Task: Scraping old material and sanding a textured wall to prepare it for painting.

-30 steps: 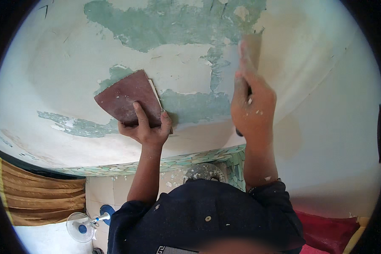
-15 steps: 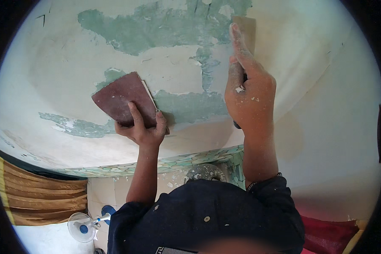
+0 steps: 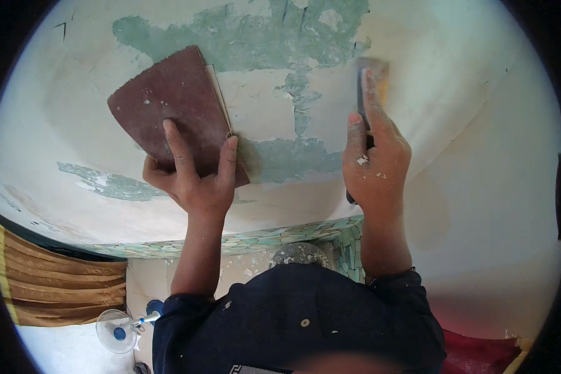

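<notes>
In front of me is a wall with peeling cream paint and bare green patches. My left hand grips a maroon folded sheet by its lower edge, fingers spread over its face; pale layers show along its right side. Whether it is sandpaper or a cover, I cannot tell. My right hand is closed around the dark handle of a scraper, the index finger stretched along its blade. The blade lies against the wall, right of the green patch, and looks slightly blurred. White flecks and dust cling to both hands.
Below the wall runs a strip of greenish stone-patterned tiles. A paint-spattered round grey object stands on the floor among pale chips. A brown curtain and a fan are at lower left, with red cloth at lower right.
My left hand has brought the maroon sheet up and slightly left, and it looks larger. My right hand has moved the scraper down and a little right along the wall.
</notes>
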The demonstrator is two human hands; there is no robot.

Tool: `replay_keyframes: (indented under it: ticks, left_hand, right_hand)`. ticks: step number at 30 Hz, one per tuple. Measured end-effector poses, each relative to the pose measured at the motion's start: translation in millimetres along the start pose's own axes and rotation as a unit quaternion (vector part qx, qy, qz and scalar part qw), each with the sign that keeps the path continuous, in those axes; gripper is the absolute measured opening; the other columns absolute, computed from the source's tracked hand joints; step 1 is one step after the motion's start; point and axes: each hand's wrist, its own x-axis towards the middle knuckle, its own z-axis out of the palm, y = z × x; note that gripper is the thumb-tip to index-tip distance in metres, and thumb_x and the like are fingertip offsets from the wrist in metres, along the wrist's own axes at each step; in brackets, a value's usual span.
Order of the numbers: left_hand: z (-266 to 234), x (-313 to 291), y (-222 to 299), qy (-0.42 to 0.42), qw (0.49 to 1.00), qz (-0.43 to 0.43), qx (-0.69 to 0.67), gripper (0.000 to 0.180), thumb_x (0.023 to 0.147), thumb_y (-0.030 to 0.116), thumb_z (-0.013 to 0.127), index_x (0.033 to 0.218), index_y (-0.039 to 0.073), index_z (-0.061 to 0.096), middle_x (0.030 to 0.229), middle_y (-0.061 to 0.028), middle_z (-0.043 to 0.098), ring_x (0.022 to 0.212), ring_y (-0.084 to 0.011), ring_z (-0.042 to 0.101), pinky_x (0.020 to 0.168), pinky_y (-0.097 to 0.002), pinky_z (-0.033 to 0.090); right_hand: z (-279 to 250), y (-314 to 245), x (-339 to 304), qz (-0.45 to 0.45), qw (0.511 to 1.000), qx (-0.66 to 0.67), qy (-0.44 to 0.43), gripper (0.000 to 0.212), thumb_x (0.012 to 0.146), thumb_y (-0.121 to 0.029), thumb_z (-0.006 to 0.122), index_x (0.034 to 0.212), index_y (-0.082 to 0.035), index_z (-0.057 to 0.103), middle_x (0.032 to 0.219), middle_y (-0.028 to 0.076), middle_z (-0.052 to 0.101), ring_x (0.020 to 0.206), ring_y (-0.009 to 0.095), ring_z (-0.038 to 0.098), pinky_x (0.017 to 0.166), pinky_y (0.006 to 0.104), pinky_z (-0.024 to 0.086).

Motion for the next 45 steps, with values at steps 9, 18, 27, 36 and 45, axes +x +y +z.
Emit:
replay_keyframes:
  ticks: [9,18,27,36,45]
  left_hand:
    - [14.4,12.5,3.7,0.039,0.998,0.009,-0.039,0.096,0.073,0.039,0.089,0.148,0.002,0.043,0.120,-0.0247,0.034,0.108,-0.0352,0.038,0.092,-0.0412,0.040]
    - [17.1,24.0,7.7,0.064,0.997,0.015,-0.027,0.095,0.075,0.041,0.087,0.148,0.000,0.043,0.121,-0.0260,0.035,0.109,-0.0377,0.040,0.093,-0.0435,0.042]
    - [25.6,24.7,1.0,0.093,0.995,0.043,-0.001,0.096,0.076,0.044,0.086,0.148,-0.001,0.043,0.125,-0.0278,0.035,0.111,-0.0387,0.040,0.094,-0.0448,0.040]
    - [29.0,19.5,-4.4,0.085,0.996,0.033,-0.015,0.098,0.075,0.044,0.086,0.148,-0.003,0.042,0.128,-0.0309,0.032,0.115,-0.0398,0.037,0.097,-0.0471,0.039]
    - [35.5,19.3,-4.8,0.095,0.994,0.046,-0.016,0.097,0.075,0.045,0.085,0.147,-0.004,0.042,0.128,-0.0325,0.031,0.116,-0.0418,0.036,0.098,-0.0495,0.038]
  right_hand:
    - [-6.3,-7.3,25.5,0.018,1.000,-0.024,0.006,0.054,0.092,0.004,0.058,0.143,-0.013,0.054,0.101,0.017,0.073,0.063,0.005,0.049,0.056,0.0219,0.043]
    - [-5.5,-2.7,21.7,0.017,1.000,0.018,-0.002,0.054,0.093,0.006,0.056,0.144,-0.010,0.053,0.088,0.012,0.069,0.061,0.005,0.041,0.056,0.0197,0.040]
    - [-3.0,1.2,20.2,0.005,0.999,0.033,-0.010,0.051,0.093,0.006,0.056,0.142,-0.009,0.055,0.108,0.020,0.072,0.063,0.006,0.044,0.060,0.0209,0.045]
    - [-0.8,-3.4,23.8,-0.004,0.999,0.029,0.019,0.066,0.082,0.008,0.060,0.145,-0.010,0.051,0.071,0.018,0.063,0.056,0.030,0.061,0.056,0.0340,0.049]
    - [-3.5,-11.5,53.1,-0.038,0.997,-0.034,0.063,0.053,0.092,0.004,0.058,0.142,-0.013,0.056,0.065,0.010,0.050,0.056,0.009,0.036,0.053,0.0221,0.038]
